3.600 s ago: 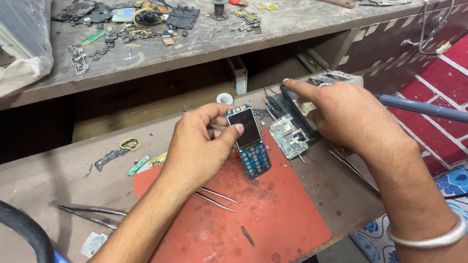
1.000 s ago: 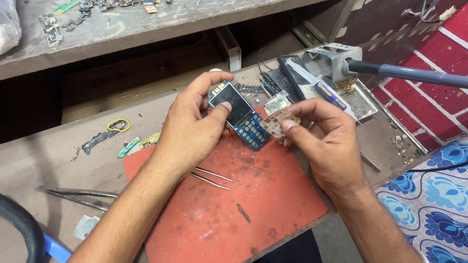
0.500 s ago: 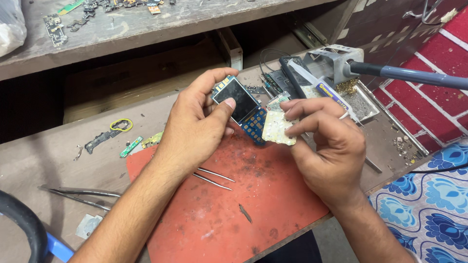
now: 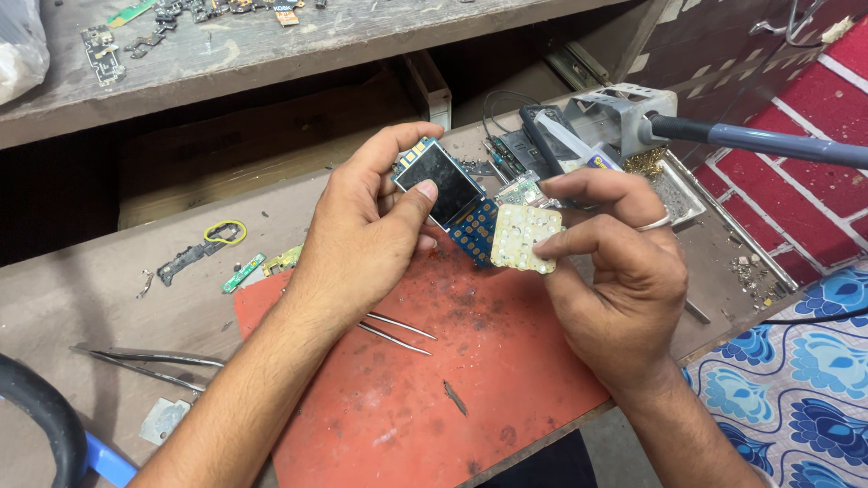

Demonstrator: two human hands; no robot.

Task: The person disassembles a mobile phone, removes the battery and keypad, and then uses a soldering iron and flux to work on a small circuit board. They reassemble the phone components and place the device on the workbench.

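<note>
While left hand (image 4: 366,239) grips board (image 4: 452,197) — right hand (image 4: 624,280) pinches keypad (image 4: 523,237).

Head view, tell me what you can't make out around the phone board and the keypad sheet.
- Phone board: its back and left edge are hidden by the left hand.
- Keypad sheet: its underside faces away; the right hand covers its right edge.
- Tweezers: their upper ends are hidden under the left wrist.
- Soldering iron: its handle is cut off by the right edge.

1 head view only – looks steeply down, close over workbench (image 4: 81,298) – red mat (image 4: 425,380) fills centre.
</note>
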